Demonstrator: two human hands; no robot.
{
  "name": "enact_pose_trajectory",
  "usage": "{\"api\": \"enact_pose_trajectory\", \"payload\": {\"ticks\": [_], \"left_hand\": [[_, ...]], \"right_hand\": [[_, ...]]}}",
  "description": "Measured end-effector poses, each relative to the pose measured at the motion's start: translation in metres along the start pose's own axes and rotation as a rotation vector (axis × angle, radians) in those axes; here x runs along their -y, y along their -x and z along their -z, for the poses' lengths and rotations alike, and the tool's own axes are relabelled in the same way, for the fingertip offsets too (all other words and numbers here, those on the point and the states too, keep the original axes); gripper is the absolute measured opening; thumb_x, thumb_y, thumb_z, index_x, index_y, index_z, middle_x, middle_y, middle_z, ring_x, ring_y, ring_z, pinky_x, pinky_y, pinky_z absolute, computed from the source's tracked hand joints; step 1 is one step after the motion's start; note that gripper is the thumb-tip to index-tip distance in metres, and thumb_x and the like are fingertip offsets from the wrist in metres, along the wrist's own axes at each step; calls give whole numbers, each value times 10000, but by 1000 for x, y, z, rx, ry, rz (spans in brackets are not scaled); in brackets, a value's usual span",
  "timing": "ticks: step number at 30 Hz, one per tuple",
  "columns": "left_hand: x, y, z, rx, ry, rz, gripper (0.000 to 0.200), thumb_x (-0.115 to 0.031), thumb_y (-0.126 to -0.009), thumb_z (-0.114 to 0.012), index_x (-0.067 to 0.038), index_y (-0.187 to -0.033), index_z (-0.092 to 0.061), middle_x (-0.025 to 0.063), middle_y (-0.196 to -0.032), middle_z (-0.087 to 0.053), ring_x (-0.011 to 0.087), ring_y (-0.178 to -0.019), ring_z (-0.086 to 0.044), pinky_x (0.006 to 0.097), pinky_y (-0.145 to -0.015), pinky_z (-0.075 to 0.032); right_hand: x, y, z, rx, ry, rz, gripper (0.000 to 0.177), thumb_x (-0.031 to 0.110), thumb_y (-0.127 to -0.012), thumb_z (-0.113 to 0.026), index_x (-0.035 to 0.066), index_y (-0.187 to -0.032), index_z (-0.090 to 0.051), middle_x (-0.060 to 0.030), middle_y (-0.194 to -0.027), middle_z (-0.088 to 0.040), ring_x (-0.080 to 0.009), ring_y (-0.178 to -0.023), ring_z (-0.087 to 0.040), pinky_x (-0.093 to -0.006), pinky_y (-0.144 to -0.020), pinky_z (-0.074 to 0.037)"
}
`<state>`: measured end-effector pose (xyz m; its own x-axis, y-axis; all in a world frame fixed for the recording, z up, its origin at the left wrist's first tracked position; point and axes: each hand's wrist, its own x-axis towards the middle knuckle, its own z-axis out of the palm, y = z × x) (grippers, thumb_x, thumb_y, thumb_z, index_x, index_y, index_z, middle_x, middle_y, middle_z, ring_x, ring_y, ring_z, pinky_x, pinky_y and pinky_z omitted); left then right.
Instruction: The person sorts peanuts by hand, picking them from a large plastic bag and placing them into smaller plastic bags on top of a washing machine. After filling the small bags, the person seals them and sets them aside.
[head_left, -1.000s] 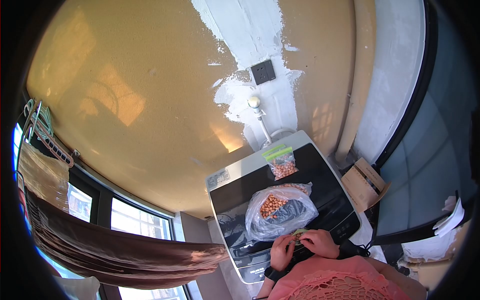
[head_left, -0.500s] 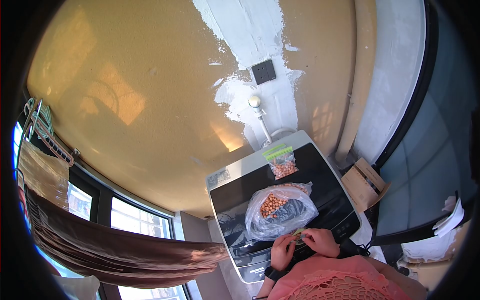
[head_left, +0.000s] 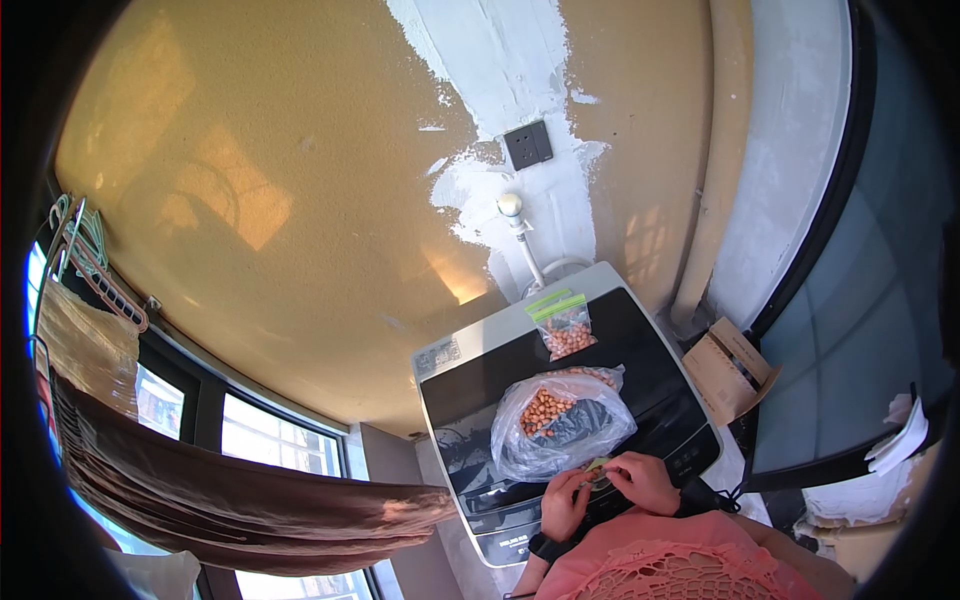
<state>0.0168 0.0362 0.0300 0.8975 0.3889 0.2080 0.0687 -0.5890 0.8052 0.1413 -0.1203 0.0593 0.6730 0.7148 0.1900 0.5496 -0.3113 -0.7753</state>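
Note:
Close to my body, my left hand and my right hand pinch the two sides of a small zip bag with a green strip. Fingers cover much of this bag, and a few brownish pieces seem to show in it. Just beyond my hands lies a crumpled clear plastic bag, open at the top, with many round reddish-brown nuts inside. Farther back, a flat zip bag with a green top holds more of the same nuts.
Everything rests on a washing machine with a black lid and light rim. A white pipe rises behind it, below a dark wall socket. An open cardboard box stands at the right. Brown cloth hangs at the left.
My right hand has moved up very slightly, and more of the small zip bag shows between my fingers. The bags on the lid have not moved.

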Motion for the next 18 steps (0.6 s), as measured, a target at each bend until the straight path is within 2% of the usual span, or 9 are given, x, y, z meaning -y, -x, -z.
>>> {"api": "enact_pose_trajectory", "payload": {"ticks": [3, 9, 18], "left_hand": [[1, 0, -1, -2, 5, 5, 204, -72, -879, -702, -45, -1079, -731, 148, -1071, -699, 346, -989, -662, 412, -864, -523], [1, -1, 1, -14, 10, 15, 200, -78, -882, -699, -42, -1077, -722, 148, -1069, -697, 351, -987, -662, 415, -863, -526], [3, 0, 0, -22, 13, 14, 227, -69, -884, -698, -29, -1106, -709, 162, -1060, -696, 357, -976, -662, 414, -854, -525]], "right_hand": [[2, -2, 2, -70, -36, 1, 117, 125, -862, -727, 94, -970, -697, -73, -911, -663, -281, -740, -681, -377, -640, -541], [-2, 2, 4, -31, 0, 12, 148, 120, -852, -737, 78, -988, -695, -64, -1088, -610, -257, -792, -690, -362, -678, -552], [-5, 4, 0, 52, -48, -50, 188, 133, -855, -745, 72, -1026, -695, -67, -1110, -629, -230, -809, -712, -340, -702, -564]]}}
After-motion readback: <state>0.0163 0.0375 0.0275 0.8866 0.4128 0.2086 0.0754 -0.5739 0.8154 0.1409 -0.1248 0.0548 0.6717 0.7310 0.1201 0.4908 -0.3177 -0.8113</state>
